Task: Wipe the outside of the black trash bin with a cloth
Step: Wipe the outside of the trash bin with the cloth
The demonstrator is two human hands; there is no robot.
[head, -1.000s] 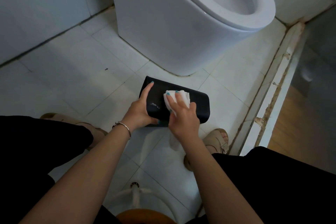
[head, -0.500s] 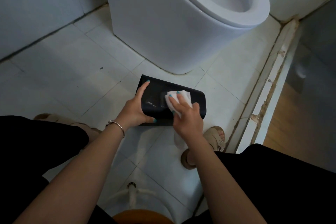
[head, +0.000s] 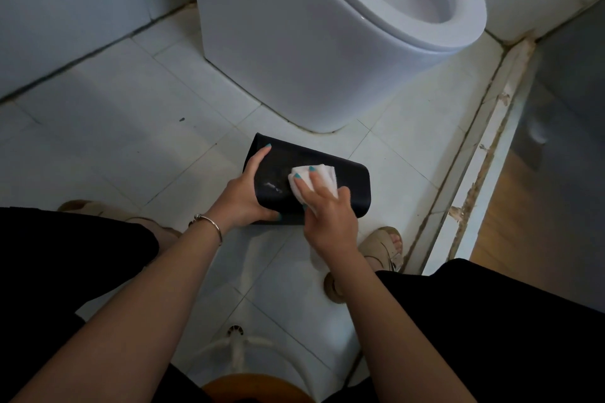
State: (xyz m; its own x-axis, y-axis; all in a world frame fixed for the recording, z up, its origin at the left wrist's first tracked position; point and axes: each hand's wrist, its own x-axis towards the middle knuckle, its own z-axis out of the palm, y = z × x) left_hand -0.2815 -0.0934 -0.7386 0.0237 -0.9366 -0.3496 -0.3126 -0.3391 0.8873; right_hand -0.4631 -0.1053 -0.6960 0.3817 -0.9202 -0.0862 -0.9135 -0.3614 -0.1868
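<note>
Two bare forearms reach forward from the bottom edge, over black-clothed knees that fill both lower corners and hide most of the floor beneath them. Between the knees a rounded orange-brown shape [head: 258,388] is cut off by the frame — what it is cannot be told — and just beyond it a white pipe [head: 236,350] meets a small floor fitting. A tan sandal [head: 381,247] shows beside the right wrist; the other foot is mostly hidden behind the left knee.

The left hand [head: 244,195], a thin bracelet [head: 209,222] on its wrist, grips the near-left end of the black trash bin [head: 353,188], thumb curled under the near edge and fingers laid up over the top side. The bin lies on its side on the white tiled floor [head: 131,141], just in front of the toilet [head: 311,42]; its opening cannot be made out. The right hand [head: 327,216] presses a folded white cloth [head: 319,178] onto the bin's upper side, fingers spread over it, thumb to the right; its grip on the cloth is partly hidden, and a white strip hangs below the wrist. A pale smear glints on the bin left of the cloth.

Farther right, a chipped white threshold [head: 484,173] borders a wooden floor, blurred.
</note>
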